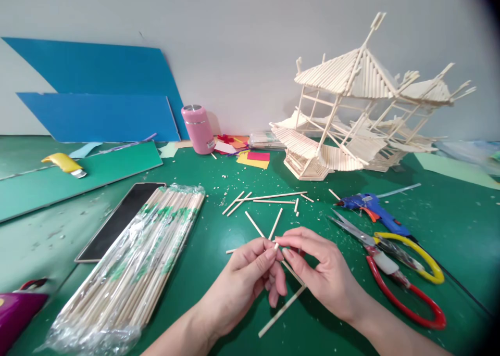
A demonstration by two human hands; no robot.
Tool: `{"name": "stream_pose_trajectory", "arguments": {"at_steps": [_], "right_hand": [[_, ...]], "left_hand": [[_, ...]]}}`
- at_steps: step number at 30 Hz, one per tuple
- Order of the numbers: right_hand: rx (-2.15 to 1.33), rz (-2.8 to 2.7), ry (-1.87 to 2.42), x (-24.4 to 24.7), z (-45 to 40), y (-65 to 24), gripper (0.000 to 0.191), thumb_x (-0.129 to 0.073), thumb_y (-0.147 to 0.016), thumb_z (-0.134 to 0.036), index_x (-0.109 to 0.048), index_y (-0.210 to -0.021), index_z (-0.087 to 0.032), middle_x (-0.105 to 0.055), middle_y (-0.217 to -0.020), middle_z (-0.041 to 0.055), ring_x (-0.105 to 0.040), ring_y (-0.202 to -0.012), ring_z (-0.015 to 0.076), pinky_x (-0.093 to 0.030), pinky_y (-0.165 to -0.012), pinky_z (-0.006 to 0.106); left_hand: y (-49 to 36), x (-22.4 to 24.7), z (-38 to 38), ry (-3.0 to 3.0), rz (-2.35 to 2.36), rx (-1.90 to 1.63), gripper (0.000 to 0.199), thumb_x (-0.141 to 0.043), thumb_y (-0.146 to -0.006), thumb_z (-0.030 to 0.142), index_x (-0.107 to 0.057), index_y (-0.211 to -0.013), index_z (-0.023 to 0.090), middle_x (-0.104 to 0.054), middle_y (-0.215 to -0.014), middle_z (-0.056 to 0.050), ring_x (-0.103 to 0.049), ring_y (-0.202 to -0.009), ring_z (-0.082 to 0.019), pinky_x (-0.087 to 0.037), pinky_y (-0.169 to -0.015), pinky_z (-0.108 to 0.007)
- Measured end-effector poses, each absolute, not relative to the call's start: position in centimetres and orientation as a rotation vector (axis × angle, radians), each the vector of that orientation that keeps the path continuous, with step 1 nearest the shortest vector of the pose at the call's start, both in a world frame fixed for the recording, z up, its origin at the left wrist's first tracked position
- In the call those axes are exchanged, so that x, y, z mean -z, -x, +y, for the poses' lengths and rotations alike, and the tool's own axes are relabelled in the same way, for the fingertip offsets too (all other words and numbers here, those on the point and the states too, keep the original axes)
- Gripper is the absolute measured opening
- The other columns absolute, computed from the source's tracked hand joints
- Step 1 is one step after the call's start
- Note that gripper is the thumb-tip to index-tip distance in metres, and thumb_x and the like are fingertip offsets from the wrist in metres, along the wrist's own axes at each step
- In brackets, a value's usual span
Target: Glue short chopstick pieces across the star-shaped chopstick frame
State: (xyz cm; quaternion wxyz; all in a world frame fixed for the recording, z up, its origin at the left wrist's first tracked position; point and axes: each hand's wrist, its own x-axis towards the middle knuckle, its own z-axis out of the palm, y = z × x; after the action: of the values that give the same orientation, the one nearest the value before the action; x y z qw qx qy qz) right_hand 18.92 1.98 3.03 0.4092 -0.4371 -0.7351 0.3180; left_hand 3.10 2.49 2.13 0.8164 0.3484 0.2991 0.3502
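Just above the green tabletop, my left hand [252, 267] pinches a short piece of wooden stick [276, 246] between thumb and fingers. My right hand [318, 265] meets it from the other side, its index fingertip at the upper end of that piece and its thumb close by. Fingers hide the rest of the piece. Around and under both hands lie longer thin sticks, one [282, 311] slanting toward the front edge and another [275, 224] pointing away from me. More cut sticks [272, 195] are scattered just beyond.
A plastic-wrapped stick bundle [133, 262] overlaps a dark phone [119, 220] on the left. Scissors [385, 252] and a blue glue gun [371, 208] lie right. Behind stand a stick-built pavilion model [347, 75] and pink flask [198, 129]. A yellow cutter [64, 163] rests far left.
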Motion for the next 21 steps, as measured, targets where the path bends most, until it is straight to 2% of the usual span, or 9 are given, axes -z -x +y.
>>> {"name": "stream_pose_trajectory", "arguments": {"at_steps": [10,17,21], "right_hand": [[-0.725,-1.853,1.174,-3.5,2.3,-19.5,0.016,-0.048,-0.083,-0.021,-0.063,-0.09,-0.02,-0.062,-0.091,0.0046,-0.059,-0.082,0.0147,-0.05,-0.071,0.027],[-0.455,-1.798,1.462,-4.5,2.2,-23.7,0.03,-0.049,-0.083,-0.03,-0.053,-0.111,-0.022,-0.061,-0.095,0.0048,-0.059,-0.077,0.0144,-0.051,-0.067,0.027],[-0.2,-1.695,1.815,-2.7,-0.5,-29.4,0.033,-0.047,-0.082,-0.037,-0.053,-0.111,-0.022,-0.061,-0.096,0.0069,-0.061,-0.075,0.0163,-0.052,-0.053,0.021]], "left_hand": [[-3.1,-2.4,2.2,-0.768,0.688,-0.739,0.017,-0.049,-0.084,0.03,-0.053,-0.085,0.014,-0.058,-0.051,-0.001,-0.043,-0.04,-0.006,-0.032,-0.04,-0.016],[-2.9,-2.4,2.2,-0.793,0.734,-0.74,0.018,-0.05,-0.083,0.032,-0.053,-0.08,0.015,-0.055,-0.048,0.001,-0.037,-0.039,-0.004,-0.024,-0.039,-0.014],[-2.8,-2.5,2.3,-0.809,0.72,-0.764,0.019,-0.051,-0.083,0.033,-0.052,-0.077,0.015,-0.058,-0.054,0.0,-0.039,-0.041,-0.004,-0.025,-0.042,-0.016]]}}
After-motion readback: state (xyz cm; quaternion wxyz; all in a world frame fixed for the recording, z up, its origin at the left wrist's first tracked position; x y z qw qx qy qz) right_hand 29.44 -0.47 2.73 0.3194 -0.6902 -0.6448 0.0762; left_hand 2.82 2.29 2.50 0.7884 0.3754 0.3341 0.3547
